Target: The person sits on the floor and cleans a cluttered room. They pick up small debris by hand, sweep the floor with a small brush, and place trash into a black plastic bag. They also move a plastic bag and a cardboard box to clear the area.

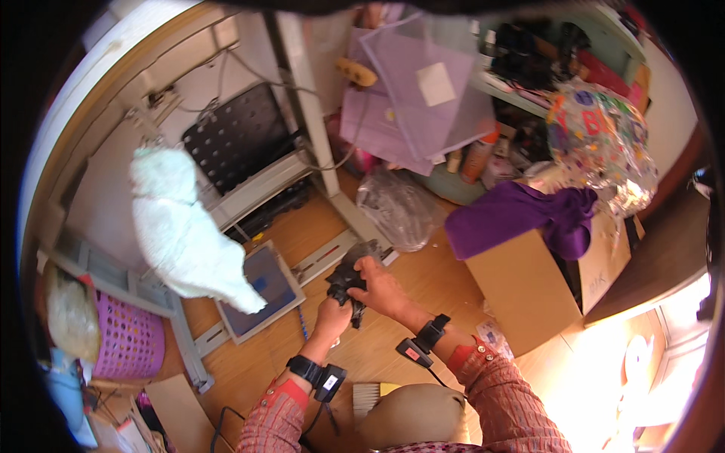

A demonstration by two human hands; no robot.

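Note:
My left hand [335, 318] grips the lower end of a crumpled piece of dark grey or black material [346, 276], perhaps a plastic bag or cloth. The fingers of my right hand [378, 287] pinch the same bundle at its right side. Both hands are close together above the wooden floor [362, 351], in the middle of the view. Below my right wrist lies a brush [367, 399] with pale bristles, partly hidden by my knee. A white towel-like cloth [175, 238] hangs at the left from a metal frame.
A cardboard box [524, 291] with a purple cloth [510, 218] over it stands at the right. A clear plastic bag [398, 209] lies beyond my hands. Metal frame legs [317, 107], a framed blue panel [263, 291] and a purple basket [129, 338] are at the left.

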